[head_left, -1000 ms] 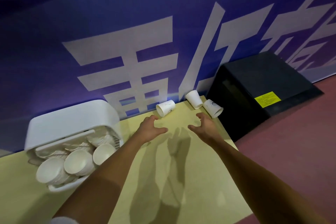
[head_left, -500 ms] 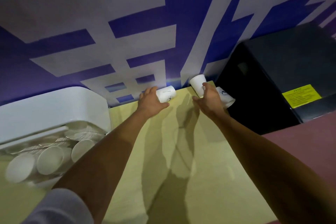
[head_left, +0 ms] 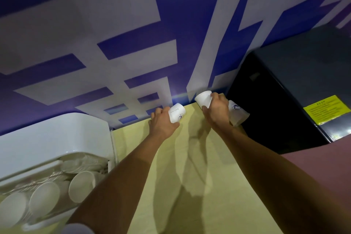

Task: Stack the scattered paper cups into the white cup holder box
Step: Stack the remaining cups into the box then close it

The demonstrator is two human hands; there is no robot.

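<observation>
Reaching across the pale yellow table (head_left: pixel 190 186), I have both grips on cups at its far edge, well to the right of the white plastic cup holder box (head_left: pixel 57 138). My left grip (head_left: pixel 163 125) is curled round a small white paper cup with a printed mark (head_left: pixel 177 113) that lies on its side. Of the loose cups, it is the nearest to the box. My right grip (head_left: pixel 218 112), further from the box, pinches a plain white paper cup (head_left: pixel 203 99) by its wall and holds it tilted. Furthest from the box, a third white paper cup with a blue logo (head_left: pixel 238 113) lies tipped at the table's edge beside a black cabinet (head_left: pixel 284 100). My right grip hides part of it, and I cannot tell whether I am touching it.

The box sits open toward me, with rows of nested white cups (head_left: pixel 81 186) lying inside, their open ends facing me.

I judge these cups to be very light and thin-walled. They should be firm at the rolled rim and the base but soft in the middle, so a hard squeeze would dent them. A gentle hold around the wall close to the rim should carry them safely. They ought to nest easily if lined up straight. Being so light and round, a loose one could roll, and the third cup at the edge looks most at risk.
</observation>
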